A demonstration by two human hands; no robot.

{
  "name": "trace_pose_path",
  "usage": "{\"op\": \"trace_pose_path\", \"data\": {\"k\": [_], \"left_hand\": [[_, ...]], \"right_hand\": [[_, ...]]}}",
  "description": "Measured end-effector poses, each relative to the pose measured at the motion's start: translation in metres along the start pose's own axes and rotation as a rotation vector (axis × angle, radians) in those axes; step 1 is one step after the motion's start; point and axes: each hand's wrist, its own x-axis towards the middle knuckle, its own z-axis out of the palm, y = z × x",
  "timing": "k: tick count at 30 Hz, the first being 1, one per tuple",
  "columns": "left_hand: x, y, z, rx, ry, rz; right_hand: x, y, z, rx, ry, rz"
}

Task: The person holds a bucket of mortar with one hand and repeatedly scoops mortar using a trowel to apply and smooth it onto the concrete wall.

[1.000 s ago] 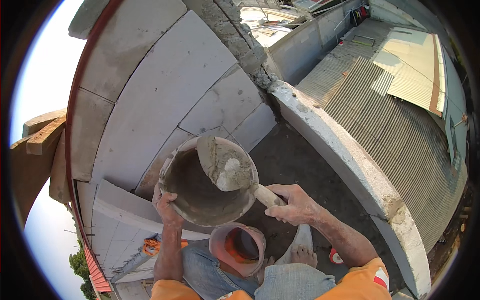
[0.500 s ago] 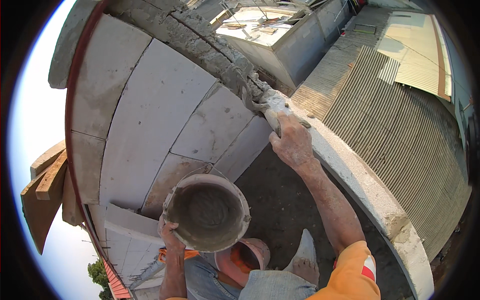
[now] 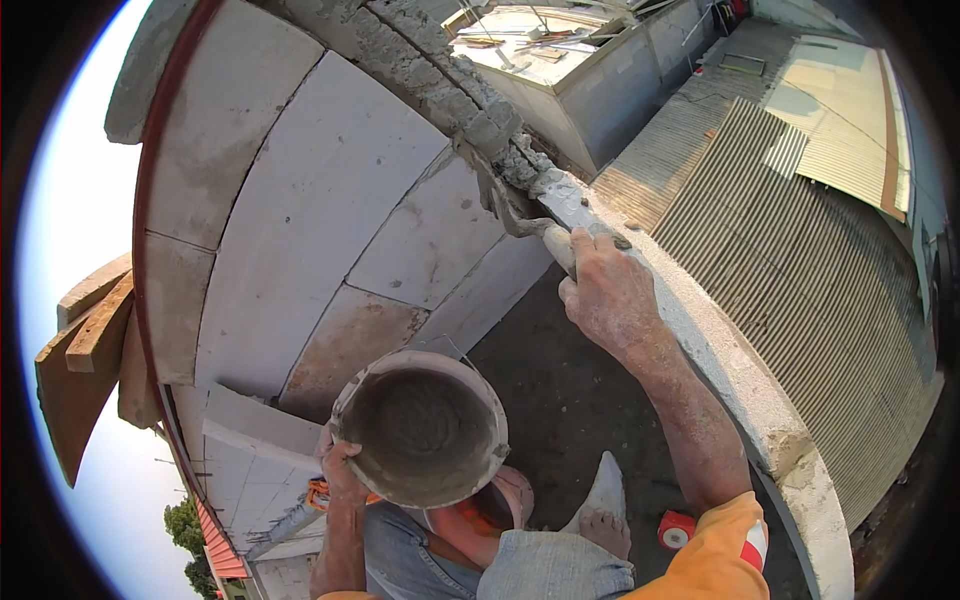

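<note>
Watching remotely, I see left hand (image 3: 343, 470) gripping bucket (image 3: 440, 487), apparently to steady it; right hand (image 3: 613, 300) grips trowel (image 3: 557, 245) at wall (image 3: 312, 205)

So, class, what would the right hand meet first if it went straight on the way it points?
Leading with its trowel, the right hand would probably meet the rough concrete strip beside the pale block wall first; whether the trowel touches it now is unclear.

pink bucket (image 3: 465, 530): partly hidden behind grey bucket (image 3: 420, 361) | jeans (image 3: 560, 567), right sleeve (image 3: 705, 558): cut by lower edge
</note>
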Motion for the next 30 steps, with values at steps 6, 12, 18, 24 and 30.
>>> {"op": "trace_pose_path", "data": {"k": [6, 12, 18, 24, 30], "left_hand": [[-0.013, 0.004, -0.005, -0.014, 0.010, -0.013], [-0.036, 0.006, -0.034, -0.051, 0.063, 0.041], [-0.044, 0.005, -0.048, -0.027, 0.068, 0.033], [-0.044, 0.006, -0.045, -0.082, 0.056, 0.044], [-0.037, -0.001, -0.053, -0.109, 0.049, -0.007]], "right_hand": [[0.070, 0.020, -0.020, -0.095, -0.253, 0.031], [0.106, -0.020, -0.075, 0.012, -0.453, 0.064], [0.108, -0.065, -0.112, 0.010, -0.409, -0.002], [0.115, -0.072, -0.118, -0.258, -0.210, -0.261], [0.097, -0.065, -0.141, -0.305, -0.073, -0.290]]}}
